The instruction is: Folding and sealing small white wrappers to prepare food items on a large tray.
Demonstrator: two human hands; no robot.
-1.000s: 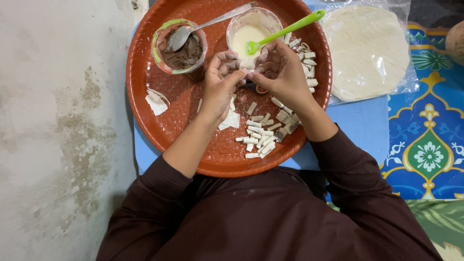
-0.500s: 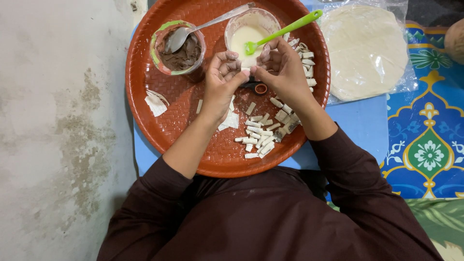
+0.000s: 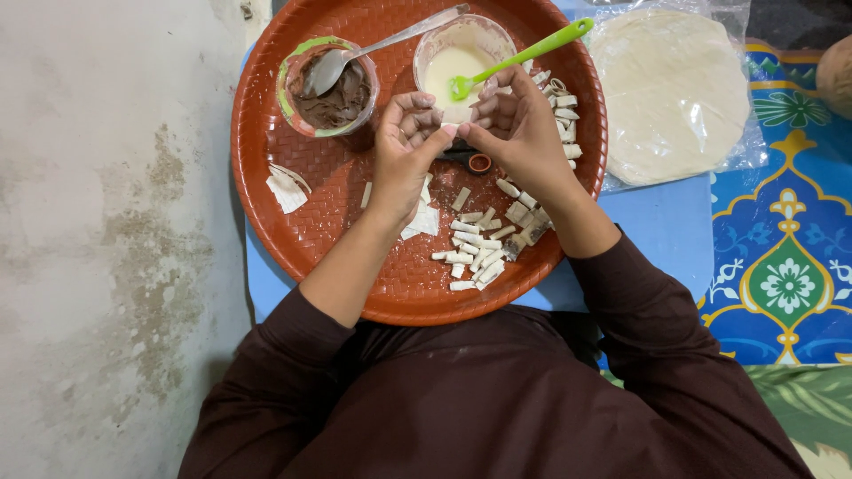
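Note:
My left hand point(image 3: 404, 151) and my right hand point(image 3: 515, 133) meet fingertip to fingertip over a round red-brown woven tray point(image 3: 266, 191), pinching a small pale piece of dough point(image 3: 449, 129) between them. Just beyond the fingers stands a clear bowl of white liquid point(image 3: 448, 62) with a green brush point(image 3: 524, 58) resting in it. A cup of brown paste point(image 3: 333, 93) with a metal spoon point(image 3: 373, 49) sits to the left. Several small rolled dough tubes point(image 3: 475, 248) lie on the tray near my wrists.
Flat round dough sheets in clear plastic point(image 3: 670, 89) lie right of the tray on a blue surface point(image 3: 666, 222). Dough scraps point(image 3: 286, 188) rest at the tray's left. A patterned blue mat point(image 3: 785, 266) is at the right, a stained grey floor point(image 3: 106, 239) at the left.
Both hands have shifted slightly while working the small dough piece between the fingertips. Nothing else on the tray has moved.

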